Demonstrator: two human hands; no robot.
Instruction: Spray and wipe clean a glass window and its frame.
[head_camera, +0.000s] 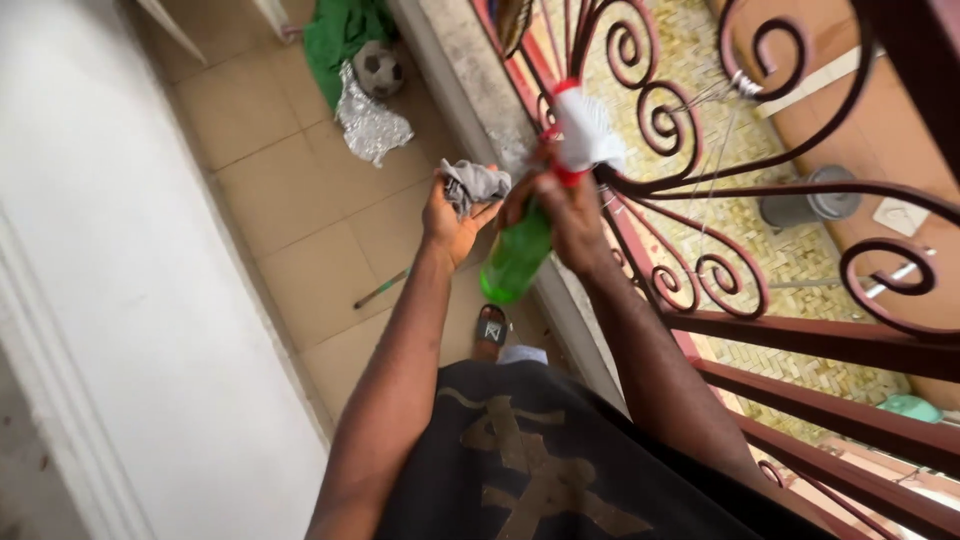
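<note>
Grey rag and green spray bottle in hands

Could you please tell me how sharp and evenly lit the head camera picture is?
Head view: soft daylight, no hard shadows; the white-and-red spray head on the green plastic spray bottle is motion-blurred and slightly overexposed; the crumpled grey cloth and dark red scrolled iron railing appear reasonably sharp.

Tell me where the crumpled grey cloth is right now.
The crumpled grey cloth sits in the left hand, upper centre of the head view, beside the green spray bottle.
</note>
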